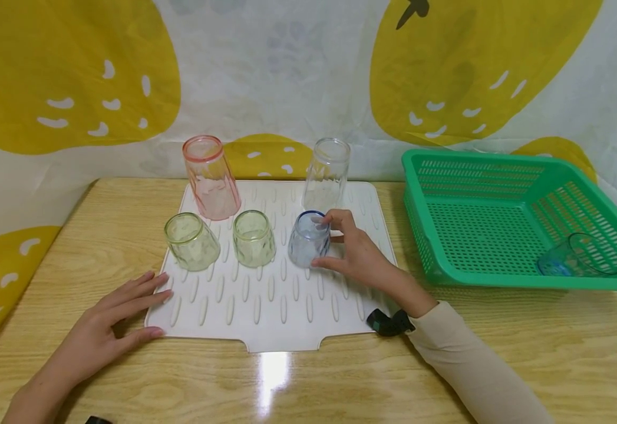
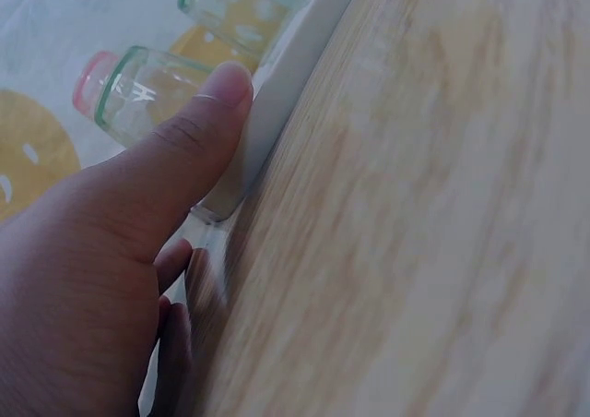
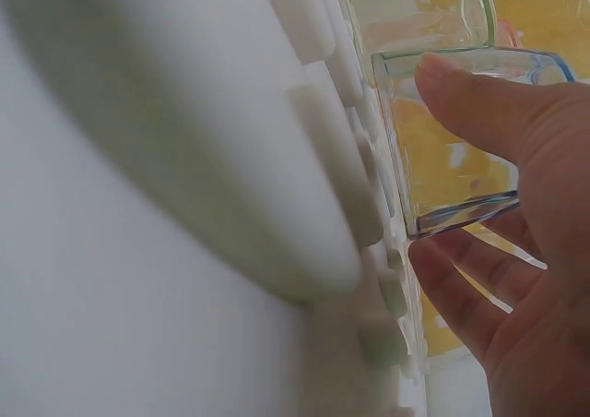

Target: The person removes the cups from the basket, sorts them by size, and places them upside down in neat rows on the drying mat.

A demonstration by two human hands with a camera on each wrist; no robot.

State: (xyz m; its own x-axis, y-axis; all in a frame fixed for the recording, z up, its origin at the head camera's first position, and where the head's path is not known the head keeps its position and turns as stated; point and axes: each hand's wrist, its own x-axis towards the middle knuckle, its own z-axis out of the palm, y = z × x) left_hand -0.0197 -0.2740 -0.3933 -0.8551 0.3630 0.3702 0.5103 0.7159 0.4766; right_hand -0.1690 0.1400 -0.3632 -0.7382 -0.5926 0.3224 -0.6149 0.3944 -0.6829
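Note:
My right hand [image 1: 358, 250] holds a short blue glass [image 1: 308, 241] on the white ridged mat [image 1: 281, 335], thumb on the near side and fingers on the far side. In the right wrist view, the wider end of this blue glass [image 3: 452, 159] is down at the mat. My left hand [image 1: 114, 318] lies at the mat's left edge, fingers extended on top and thumb at the front corner. Left of the blue glass stand two short green glasses, one in the middle [image 1: 254, 238] and one further left [image 1: 191, 242]. Behind them are a tall pink glass [image 1: 213, 179] and a tall clear glass [image 1: 327, 174].
A green slotted basket [image 1: 430, 235] stands on the wooden table [image 1: 181, 383] at the right, with a bluish glass [image 1: 578, 259] lying on its side in it. A patterned cloth [image 1: 281, 70] hangs behind the table.

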